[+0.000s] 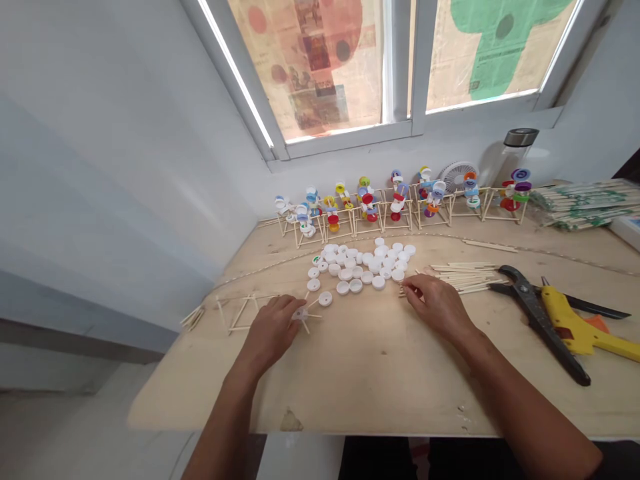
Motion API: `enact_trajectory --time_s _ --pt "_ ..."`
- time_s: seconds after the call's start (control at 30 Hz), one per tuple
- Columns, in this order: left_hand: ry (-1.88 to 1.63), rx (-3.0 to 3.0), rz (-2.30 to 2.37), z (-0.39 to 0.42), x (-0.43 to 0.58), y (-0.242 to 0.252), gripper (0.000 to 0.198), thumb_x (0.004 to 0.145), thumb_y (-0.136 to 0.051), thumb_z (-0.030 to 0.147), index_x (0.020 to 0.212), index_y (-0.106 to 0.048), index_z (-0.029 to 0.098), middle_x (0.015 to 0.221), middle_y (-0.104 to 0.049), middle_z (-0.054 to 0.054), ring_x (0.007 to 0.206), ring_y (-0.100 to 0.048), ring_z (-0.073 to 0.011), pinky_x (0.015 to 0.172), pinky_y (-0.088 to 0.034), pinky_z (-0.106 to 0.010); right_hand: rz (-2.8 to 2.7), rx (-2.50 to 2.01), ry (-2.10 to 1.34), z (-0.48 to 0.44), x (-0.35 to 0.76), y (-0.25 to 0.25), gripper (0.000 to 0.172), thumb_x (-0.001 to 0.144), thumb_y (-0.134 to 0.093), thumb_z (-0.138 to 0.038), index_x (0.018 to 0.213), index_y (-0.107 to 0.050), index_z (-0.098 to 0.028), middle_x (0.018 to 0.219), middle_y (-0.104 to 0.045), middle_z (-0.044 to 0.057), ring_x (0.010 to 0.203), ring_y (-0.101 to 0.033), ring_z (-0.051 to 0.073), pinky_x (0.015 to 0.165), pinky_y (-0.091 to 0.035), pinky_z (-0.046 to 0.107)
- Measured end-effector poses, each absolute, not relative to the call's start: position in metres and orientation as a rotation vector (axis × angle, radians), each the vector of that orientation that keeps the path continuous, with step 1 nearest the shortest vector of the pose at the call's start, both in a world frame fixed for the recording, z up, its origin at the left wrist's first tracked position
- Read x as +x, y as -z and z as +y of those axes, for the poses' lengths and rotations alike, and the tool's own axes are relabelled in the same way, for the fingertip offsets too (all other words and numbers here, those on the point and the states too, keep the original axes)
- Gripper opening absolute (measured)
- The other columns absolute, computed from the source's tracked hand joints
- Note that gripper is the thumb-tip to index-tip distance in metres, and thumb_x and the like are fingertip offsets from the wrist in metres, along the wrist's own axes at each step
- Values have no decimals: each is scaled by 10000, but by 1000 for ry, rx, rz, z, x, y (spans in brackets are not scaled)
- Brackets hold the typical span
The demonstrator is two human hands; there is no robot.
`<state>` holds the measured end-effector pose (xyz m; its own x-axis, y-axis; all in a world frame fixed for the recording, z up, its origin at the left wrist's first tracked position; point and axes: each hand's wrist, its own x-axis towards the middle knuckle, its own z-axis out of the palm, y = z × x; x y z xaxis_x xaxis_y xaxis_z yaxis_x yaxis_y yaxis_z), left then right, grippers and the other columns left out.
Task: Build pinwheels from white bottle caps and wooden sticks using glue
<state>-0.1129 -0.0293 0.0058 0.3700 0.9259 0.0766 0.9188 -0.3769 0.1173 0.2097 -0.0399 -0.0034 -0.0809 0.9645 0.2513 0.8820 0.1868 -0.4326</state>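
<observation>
My left hand (273,331) is closed at its fingertips on a white bottle cap (301,313), from which several thin wooden sticks stick out like spokes. Just left of that hand is a small frame of wooden sticks (240,327), partly hidden by the hand. My right hand (439,305) is pinched at the ends of some thin wooden sticks (401,291); how many it grips is hidden. Loose white bottle caps (355,285) lie in a spread group between the hands, some with a hole in the middle.
Stick frames with coloured cap wheels (367,200) line the wall side. Right of my right hand lie loose sticks (465,268), black-handled cutters (540,320) and a yellow glue gun (570,320). Farther back are a small fan (459,177), a bottle (513,160) and packed sticks (585,200).
</observation>
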Motion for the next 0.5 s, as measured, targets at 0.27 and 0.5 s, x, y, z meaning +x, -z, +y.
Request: enact_trajectory --time_s 0.27,0.5 --pt "-332 2536 1739 -21 -92 -15 303 809 -453 241 1079 -588 212 1106 -622 -81 1063 -523 -251 892 -395 -396 -2019 -1739 -238 -41 207 2 233 852 -433 -253 871 -661 -207 821 -679 22 741 -597 167 603 -365 251" --pt "61 2656 1753 -7 -56 -10 173 795 -484 245 875 -637 223 940 -657 -87 956 -542 -268 822 -351 -402 -2014 -1741 -250 -42 207 1 234 848 -435 -238 897 -662 -209 847 -681 34 752 -601 164 598 -364 244"
